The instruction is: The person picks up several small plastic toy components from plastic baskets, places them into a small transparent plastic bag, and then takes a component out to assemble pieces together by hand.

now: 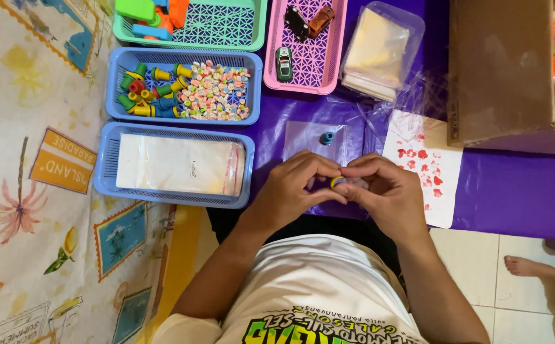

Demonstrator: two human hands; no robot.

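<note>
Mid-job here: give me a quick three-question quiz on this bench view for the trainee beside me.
1. True or false: the left hand and the right hand meet on one small round piece.
2. What lies in the nearest blue basket? A) toy cars B) flat clear bags C) beads
3. Where is the lone small teal piece?

Key
1. True; both grips pinch it between the fingertips.
2. B; flat clear bags.
3. On a clear bag on the purple cloth, just beyond the hands.
</note>
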